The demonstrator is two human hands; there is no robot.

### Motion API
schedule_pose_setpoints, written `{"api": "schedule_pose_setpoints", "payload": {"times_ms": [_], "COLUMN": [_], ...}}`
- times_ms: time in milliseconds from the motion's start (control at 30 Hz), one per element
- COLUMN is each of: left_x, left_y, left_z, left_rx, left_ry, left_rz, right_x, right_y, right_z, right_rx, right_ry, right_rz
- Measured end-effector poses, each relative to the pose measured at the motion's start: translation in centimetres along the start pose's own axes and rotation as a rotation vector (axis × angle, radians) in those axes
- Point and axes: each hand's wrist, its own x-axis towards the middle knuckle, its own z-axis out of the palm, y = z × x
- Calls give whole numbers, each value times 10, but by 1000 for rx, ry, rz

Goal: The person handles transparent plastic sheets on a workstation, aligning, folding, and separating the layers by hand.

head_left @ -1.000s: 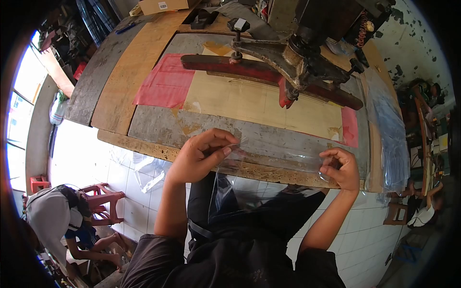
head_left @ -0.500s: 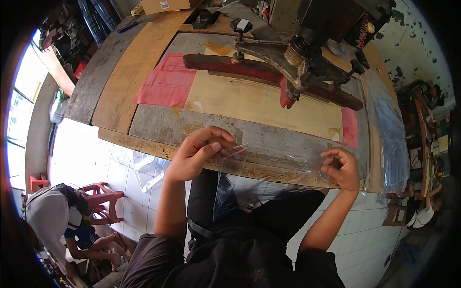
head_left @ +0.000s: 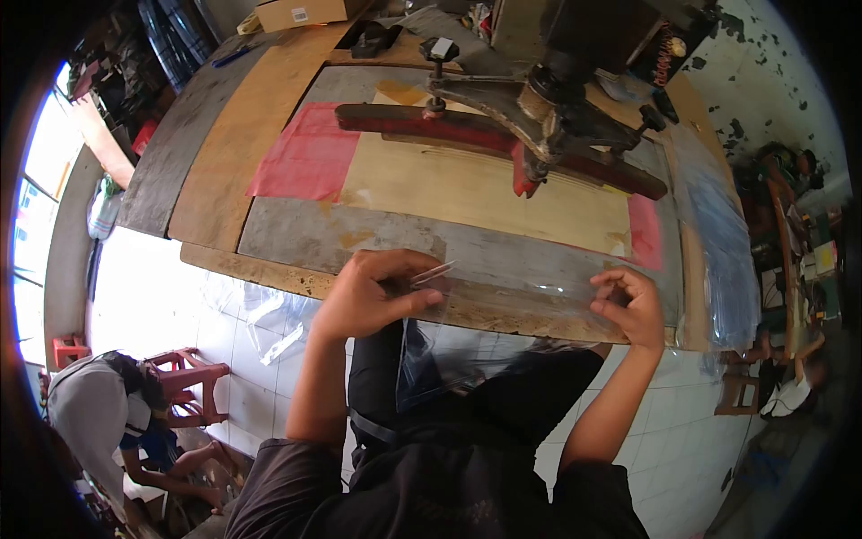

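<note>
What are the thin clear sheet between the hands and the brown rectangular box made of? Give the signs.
The thin clear sheet looks like glossy plastic film: highlights streak it and the table edge shows through. The brown rectangular box seems matt cardboard, from its dull tan faces.

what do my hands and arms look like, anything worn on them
The left hand and right hand are ungloved, and no watch, ring or bracelet shows. The forearms are bare; loose black short sleeves end near the elbows.
</note>
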Motion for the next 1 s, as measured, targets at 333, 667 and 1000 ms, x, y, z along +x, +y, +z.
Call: {"api": "schedule_pose_setpoints", "payload": {"times_ms": [333, 667, 1000], "left_x": [-11, -56, -33], "left_y": [2, 82, 108], "left_z": [11, 126, 122], "left_rx": [-196, -461, -395], "left_ry": [186, 115, -224], "left_rz": [-9, 578, 797], "right_x": [-50, -126, -193], "right_y": [-54, -66, -102], "right_z": [55, 123, 29], "right_rx": [-846, -371, -425], "right_ry": [655, 562, 574], "right_rz": [-436, -605, -642]}}
